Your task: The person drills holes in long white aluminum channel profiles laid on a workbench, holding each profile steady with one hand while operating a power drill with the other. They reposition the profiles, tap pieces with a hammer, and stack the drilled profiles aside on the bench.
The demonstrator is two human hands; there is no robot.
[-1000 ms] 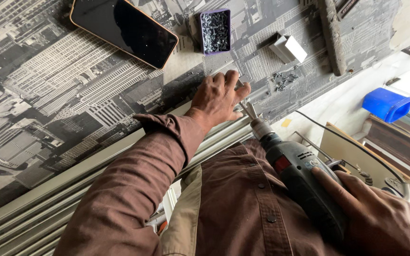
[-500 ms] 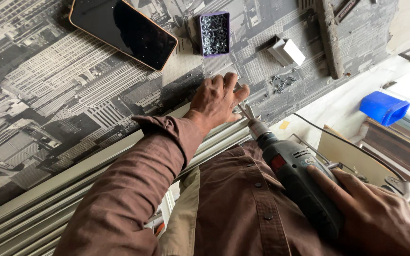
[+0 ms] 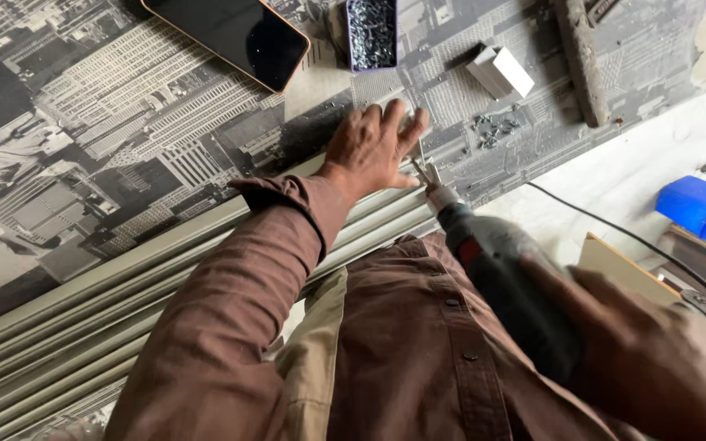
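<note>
Left hand lies flat, fingers spread, pressing on the grey rail at the worktop edge; it grips nothing. Right hand is closed around the drill body. Drill bit tip sits just beside the left fingertips, at the rail; contact point is blurred, probably touching. Beyond the left hand: phone, tray of screws, small white block. Blue box lies beyond the right hand.
</note>
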